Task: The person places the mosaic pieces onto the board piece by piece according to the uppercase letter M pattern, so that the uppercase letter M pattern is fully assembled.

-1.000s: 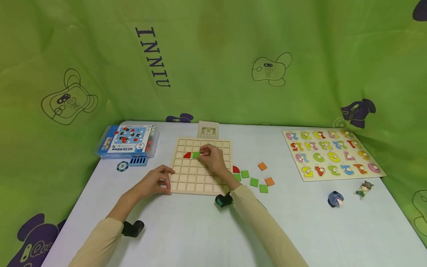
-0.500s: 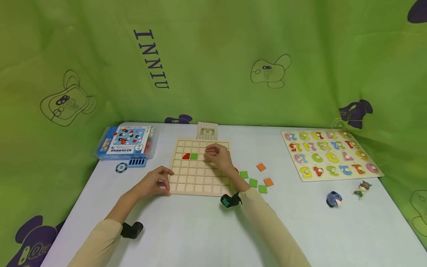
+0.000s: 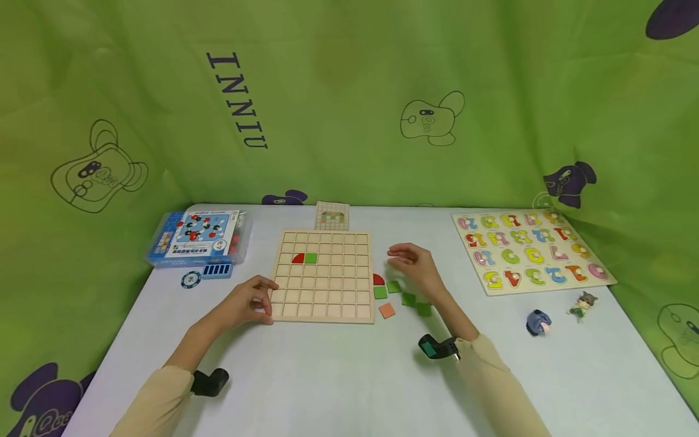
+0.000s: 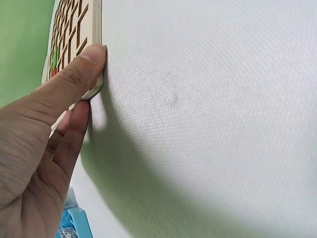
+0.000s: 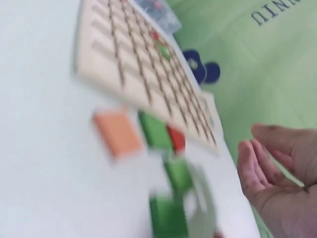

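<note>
A wooden grid board (image 3: pixel 322 285) lies flat on the white table. A red quarter-circle tile (image 3: pixel 297 258) and a green square tile (image 3: pixel 310 258) sit side by side in its upper left cells. My left hand (image 3: pixel 263 301) pinches the board's near left corner; in the left wrist view the thumb (image 4: pixel 84 62) presses on the board's edge (image 4: pixel 94 29). My right hand (image 3: pixel 406 262) hovers empty with relaxed fingers over loose tiles right of the board: a red quarter-circle (image 3: pixel 378 280), green squares (image 3: pixel 394 286) and an orange square (image 3: pixel 386 310). The right wrist view is blurred.
A blue box (image 3: pixel 199 237), a poker chip (image 3: pixel 191 279) and a small blue piece (image 3: pixel 217 270) lie at the left. A pattern card (image 3: pixel 331 215) lies behind the board. A number puzzle (image 3: pixel 530 252) and two small figures (image 3: pixel 537 323) (image 3: pixel 581 304) are at the right. Green cloth surrounds the table.
My right hand let go of the green square beside the red quarter-circle and moved right, off the board, to above the loose tiles. The left hand kept its hold on the board.
</note>
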The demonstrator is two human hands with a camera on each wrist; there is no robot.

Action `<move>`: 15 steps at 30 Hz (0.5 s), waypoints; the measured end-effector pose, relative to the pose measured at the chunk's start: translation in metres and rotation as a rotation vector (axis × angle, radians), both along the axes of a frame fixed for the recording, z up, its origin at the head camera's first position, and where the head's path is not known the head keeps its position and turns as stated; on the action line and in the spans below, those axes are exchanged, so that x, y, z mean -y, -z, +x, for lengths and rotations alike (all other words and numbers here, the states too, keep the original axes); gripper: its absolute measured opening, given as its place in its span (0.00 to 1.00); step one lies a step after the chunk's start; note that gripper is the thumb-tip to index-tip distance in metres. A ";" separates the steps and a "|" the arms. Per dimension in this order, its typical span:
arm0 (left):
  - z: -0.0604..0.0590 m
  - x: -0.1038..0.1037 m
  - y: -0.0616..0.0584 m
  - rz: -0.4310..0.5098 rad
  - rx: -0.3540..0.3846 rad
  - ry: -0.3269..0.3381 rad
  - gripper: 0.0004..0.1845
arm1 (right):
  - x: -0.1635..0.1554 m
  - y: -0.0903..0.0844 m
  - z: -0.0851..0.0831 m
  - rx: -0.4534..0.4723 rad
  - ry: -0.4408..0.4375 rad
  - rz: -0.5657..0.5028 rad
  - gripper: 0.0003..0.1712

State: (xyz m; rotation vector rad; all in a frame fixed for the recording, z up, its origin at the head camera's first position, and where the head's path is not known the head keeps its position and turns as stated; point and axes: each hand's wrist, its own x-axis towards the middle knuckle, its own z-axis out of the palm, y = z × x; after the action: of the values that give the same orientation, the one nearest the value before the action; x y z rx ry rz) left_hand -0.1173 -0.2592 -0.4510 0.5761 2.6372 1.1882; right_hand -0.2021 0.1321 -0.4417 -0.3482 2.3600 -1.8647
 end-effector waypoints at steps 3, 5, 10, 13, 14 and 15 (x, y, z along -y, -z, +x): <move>0.000 -0.001 0.001 0.004 -0.003 0.000 0.12 | -0.031 0.008 0.004 -0.044 -0.040 0.059 0.18; 0.000 -0.001 0.001 0.004 -0.007 0.001 0.12 | -0.052 0.013 0.003 -0.070 -0.084 0.094 0.18; 0.001 0.000 0.000 -0.002 -0.014 0.002 0.13 | -0.089 0.019 -0.006 -0.085 -0.218 0.206 0.20; 0.001 0.000 0.000 -0.003 -0.015 0.003 0.13 | -0.100 0.021 -0.015 -0.055 -0.292 0.240 0.22; 0.001 0.000 -0.001 -0.002 -0.012 0.003 0.13 | -0.102 0.022 -0.019 -0.039 -0.309 0.247 0.23; 0.000 -0.001 -0.001 0.000 -0.010 0.005 0.13 | -0.104 0.023 -0.022 -0.021 -0.323 0.252 0.23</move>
State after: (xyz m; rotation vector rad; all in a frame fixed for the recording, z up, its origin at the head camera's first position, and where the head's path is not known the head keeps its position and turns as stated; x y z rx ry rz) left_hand -0.1169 -0.2586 -0.4502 0.5898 2.6427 1.1876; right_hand -0.2241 0.2358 -0.4642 -0.6755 2.3446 -1.4118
